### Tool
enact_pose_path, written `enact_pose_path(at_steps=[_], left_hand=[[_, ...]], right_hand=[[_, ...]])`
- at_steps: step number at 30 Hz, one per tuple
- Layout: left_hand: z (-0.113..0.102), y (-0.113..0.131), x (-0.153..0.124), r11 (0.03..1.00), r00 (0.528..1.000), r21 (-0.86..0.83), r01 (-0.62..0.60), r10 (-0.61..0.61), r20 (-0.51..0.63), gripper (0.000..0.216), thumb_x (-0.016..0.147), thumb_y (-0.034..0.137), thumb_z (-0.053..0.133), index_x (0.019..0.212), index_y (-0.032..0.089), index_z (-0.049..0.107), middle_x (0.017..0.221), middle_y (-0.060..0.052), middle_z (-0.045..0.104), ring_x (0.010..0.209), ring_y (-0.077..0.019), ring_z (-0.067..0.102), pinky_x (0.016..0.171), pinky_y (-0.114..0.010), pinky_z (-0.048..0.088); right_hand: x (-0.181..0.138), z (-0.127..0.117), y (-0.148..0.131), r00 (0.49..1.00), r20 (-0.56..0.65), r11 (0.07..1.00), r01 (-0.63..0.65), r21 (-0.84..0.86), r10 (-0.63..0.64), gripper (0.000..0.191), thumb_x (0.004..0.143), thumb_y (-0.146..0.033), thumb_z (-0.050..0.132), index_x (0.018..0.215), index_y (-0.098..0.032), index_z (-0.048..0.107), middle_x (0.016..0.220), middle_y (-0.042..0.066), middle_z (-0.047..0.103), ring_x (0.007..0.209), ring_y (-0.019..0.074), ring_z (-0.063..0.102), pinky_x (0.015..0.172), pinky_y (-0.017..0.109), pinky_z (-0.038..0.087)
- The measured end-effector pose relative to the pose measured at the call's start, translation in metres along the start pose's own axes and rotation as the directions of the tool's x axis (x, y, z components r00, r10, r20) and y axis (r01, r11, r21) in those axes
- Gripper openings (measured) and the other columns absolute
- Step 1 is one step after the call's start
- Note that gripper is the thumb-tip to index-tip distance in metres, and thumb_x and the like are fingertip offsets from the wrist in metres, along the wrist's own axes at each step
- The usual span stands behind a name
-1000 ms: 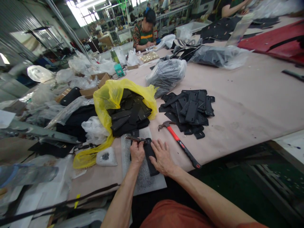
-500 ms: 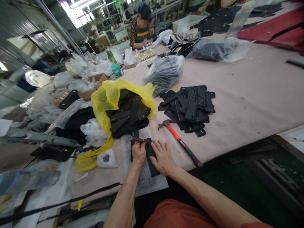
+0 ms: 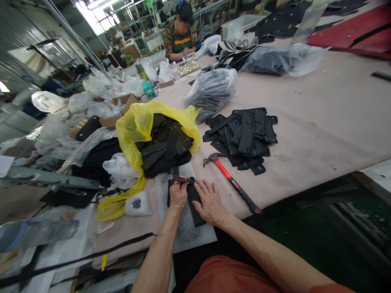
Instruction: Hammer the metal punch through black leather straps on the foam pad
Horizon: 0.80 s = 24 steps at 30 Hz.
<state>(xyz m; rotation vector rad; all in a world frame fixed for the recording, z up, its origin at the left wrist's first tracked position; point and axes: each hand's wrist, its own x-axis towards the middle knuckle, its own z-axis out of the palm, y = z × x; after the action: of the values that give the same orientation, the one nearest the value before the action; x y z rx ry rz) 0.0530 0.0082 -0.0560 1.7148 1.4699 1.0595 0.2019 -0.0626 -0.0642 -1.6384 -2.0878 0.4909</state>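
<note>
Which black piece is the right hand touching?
The black piece between the left hand and right hand, on the speckled board. The board's other piece lies farther left; more sit in the yellow bag and the heap.

Room for the right hand [image 3: 210, 202] to pass lies over the tabletop [image 3: 324, 118] right of the hammer [image 3: 232, 181]; 1 pile of black pieces [image 3: 244, 136] obstructs forward-right, 1 yellow bag [image 3: 131, 122] forward-left.

The left hand [image 3: 178, 197] grips a tool [image 3: 181, 178] — its tip at the far end of a black strip [image 3: 196, 213] on the board [image 3: 185, 236], by the near edge of the table [image 3: 311, 122]. The right hand [image 3: 211, 205] rests on the strip. A hammer [image 3: 235, 184] reaches that edge; a yellow bag [image 3: 130, 130] lies by the board's far-left corner.
</note>
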Motion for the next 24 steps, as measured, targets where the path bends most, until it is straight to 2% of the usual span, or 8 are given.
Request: enact_pose_path(at_steps=[3,9,24], left_hand=[[0.0007,-0.0035,0.0018,0.999,0.999,0.041,-0.025,0.024,0.034,0.019,0.087,0.022,0.053,0.097,0.021,0.069,0.098,-0.004,0.073,0.093,-0.0191,0.067,0.088,-0.032,0.052],[0.0022,-0.0046,0.0046,0.996,0.999,0.085,-0.038,0.038,0.004,0.018,0.089,0.024,0.053,0.095,0.020,0.069,0.097,-0.004,0.073,0.093,-0.0183,0.068,0.088,-0.032,0.054],[0.0010,-0.0044,0.0048,0.973,0.992,0.195,-0.123,0.121,0.024,0.018,0.091,0.022,0.049,0.096,0.019,0.066,0.097,-0.005,0.073,0.092,-0.0181,0.068,0.087,-0.031,0.054]], right_hand=[[0.0003,-0.0012,0.0001,1.000,0.016,1.000,-0.002,-0.005,0.002,0.065,0.087,-0.034,0.051,0.147,-0.013,0.035,0.155,0.011,0.030,0.141,0.0349,0.024,0.113,0.059,0.014],[0.0002,-0.0022,0.0009,1.000,0.029,1.000,-0.007,-0.012,0.007,0.067,0.086,-0.034,0.051,0.148,-0.014,0.035,0.156,0.010,0.028,0.141,0.0343,0.022,0.113,0.058,0.013],[-0.0001,-0.0053,0.0022,0.999,0.034,1.000,-0.015,0.017,0.014,0.067,0.087,-0.037,0.052,0.147,-0.016,0.035,0.156,0.009,0.028,0.141,0.0340,0.023,0.114,0.057,0.013]])
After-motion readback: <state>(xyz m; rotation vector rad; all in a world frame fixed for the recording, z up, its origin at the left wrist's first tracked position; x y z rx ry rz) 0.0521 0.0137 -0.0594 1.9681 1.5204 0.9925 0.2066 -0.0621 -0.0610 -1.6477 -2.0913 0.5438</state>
